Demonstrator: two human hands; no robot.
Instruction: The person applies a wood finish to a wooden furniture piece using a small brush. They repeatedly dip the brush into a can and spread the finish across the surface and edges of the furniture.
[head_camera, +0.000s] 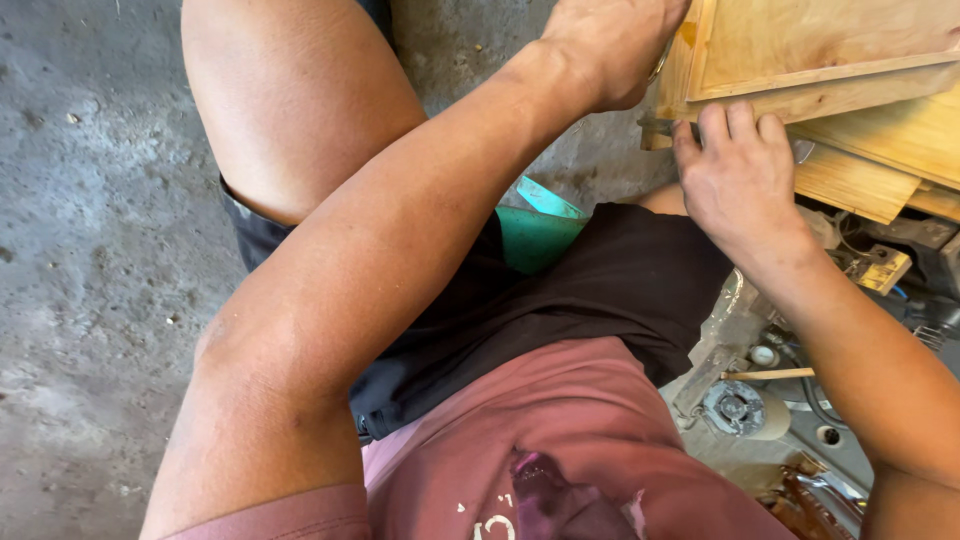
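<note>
Pink shirt (560, 450) and black shorts (600, 290) fill the near field; person seated over a green stool (535, 235) on a concrete floor (90, 250). Head view: left hand (610, 45) far right, fingers curled over the corner of a stack of plywood boards (830, 60), apparently gripping its edge. Right hand (735, 175) presses narrow fingers against the stack's near edge, possibly on a small metal tool; cannot tell. Boards judged stiff, light, splintery; best taken at edges. Metal parts (735, 405) lie near right.

The left hand (610, 45) runs off the top edge, its fingers hidden.
</note>
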